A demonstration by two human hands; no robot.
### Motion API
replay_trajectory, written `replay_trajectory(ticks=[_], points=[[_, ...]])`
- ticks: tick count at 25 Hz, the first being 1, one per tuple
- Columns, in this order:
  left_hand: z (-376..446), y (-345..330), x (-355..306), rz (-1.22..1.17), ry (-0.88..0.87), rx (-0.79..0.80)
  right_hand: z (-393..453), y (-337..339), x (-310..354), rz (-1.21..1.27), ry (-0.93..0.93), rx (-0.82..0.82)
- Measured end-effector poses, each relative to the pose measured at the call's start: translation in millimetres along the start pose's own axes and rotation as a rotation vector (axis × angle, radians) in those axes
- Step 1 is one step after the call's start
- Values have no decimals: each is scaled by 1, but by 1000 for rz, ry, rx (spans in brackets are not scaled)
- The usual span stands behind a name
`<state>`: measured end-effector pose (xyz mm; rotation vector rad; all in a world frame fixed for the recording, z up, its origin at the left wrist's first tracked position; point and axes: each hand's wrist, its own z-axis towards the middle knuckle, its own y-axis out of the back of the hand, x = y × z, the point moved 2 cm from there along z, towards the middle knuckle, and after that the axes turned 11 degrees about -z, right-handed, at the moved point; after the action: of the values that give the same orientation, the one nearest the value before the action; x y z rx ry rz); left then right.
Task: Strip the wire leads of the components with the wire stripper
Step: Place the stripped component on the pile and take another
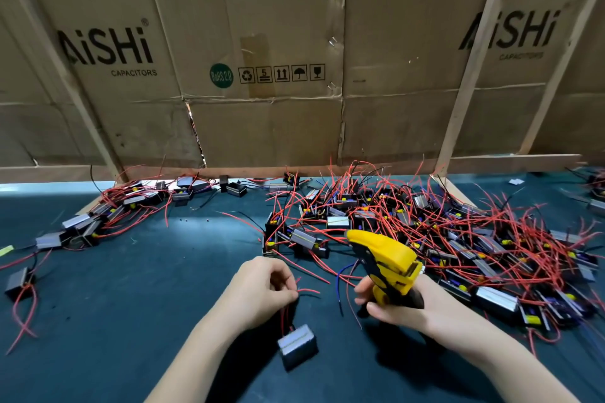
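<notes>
My left hand (262, 288) pinches the red and black wire leads (306, 292) of one small black component (298, 349), which hangs below the fingers near the mat. The lead tips stick out to the right of my fingertips. My right hand (396, 307) grips the handles of a yellow and black wire stripper (384, 260), its jaws raised and pointing up-left, a short gap away from the leads. A blue wire (340, 285) lies between the two hands.
A big tangled pile of black components with red leads (442, 226) covers the dark green mat (131, 321) to the right and behind. A smaller row of components (108, 213) lies at the left. A cardboard wall (262, 59) on wooden battens closes the back.
</notes>
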<state>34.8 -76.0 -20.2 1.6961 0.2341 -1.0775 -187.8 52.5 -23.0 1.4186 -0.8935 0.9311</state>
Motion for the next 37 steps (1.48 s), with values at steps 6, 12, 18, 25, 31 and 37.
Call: replay_trajectory(ticks=[6,12,18,25,31,37], points=[[-6,-9,-19,-563,-60,147,0,-3,6,-33,87,-66],[-11,-9,-17,-555,49,351,4,0,-4,46,63,-156],[-14,-5,-16,-507,69,448,7,9,-6,165,20,-168],[-8,-3,-20,-634,-96,147,6,9,-5,177,33,-183],[-6,-6,-22,-525,-275,-43,2,8,-1,19,72,-165],[-6,-16,-23,-469,-262,85,-3,0,2,-57,99,-54]])
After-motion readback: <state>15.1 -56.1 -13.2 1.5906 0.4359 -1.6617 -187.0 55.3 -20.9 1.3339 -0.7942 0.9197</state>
